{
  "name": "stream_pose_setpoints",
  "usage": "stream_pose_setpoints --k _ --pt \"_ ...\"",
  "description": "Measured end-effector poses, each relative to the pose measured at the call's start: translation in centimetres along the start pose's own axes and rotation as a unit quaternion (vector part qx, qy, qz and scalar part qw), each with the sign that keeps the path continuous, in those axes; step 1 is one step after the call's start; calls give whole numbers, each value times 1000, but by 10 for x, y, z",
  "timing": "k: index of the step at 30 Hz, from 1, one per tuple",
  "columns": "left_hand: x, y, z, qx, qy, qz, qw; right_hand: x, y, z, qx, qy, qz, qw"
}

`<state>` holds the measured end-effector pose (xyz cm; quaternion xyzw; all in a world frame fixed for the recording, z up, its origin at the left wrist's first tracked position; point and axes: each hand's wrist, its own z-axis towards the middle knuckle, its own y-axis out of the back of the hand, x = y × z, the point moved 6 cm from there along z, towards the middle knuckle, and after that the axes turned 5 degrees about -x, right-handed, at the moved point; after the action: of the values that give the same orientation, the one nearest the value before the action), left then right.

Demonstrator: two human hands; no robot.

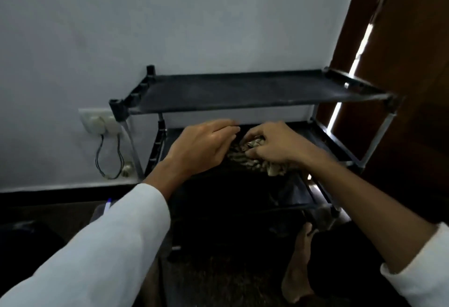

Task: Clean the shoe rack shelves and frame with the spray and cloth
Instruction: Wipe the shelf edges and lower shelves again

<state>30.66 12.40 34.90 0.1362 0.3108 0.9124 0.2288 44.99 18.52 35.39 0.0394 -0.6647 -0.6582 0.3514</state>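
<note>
Right hand (pixel 274 145) fingers curled, clamped on cloth (pixel 252 164); left hand (pixel 204 147) fingers straight, together, touching cloth

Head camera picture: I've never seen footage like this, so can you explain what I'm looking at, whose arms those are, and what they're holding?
There is no machine here. One camera worn on a person's head looks forward and down, so the arms in white sleeves are the wearer's own. A black shoe rack stands against a pale wall. Both hands reach onto its second shelf. The right hand pinches a crumpled patterned cloth with curled fingers. The left hand lies at the cloth's left side, fingers nearly straight. A wall socket sits left of the rack.
</note>
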Motion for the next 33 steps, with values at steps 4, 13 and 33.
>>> stream_pose_setpoints --k 4,13,33 --pt "10 52 25 -67 -37 29 997 38 21 7 -79 39 56 995" --pt "66 103 49 -143 160 34 976 100 56 0 -207 93 317 921" --pt "125 99 0 30 283 58 957 124 3 22 -395 130 75 906"
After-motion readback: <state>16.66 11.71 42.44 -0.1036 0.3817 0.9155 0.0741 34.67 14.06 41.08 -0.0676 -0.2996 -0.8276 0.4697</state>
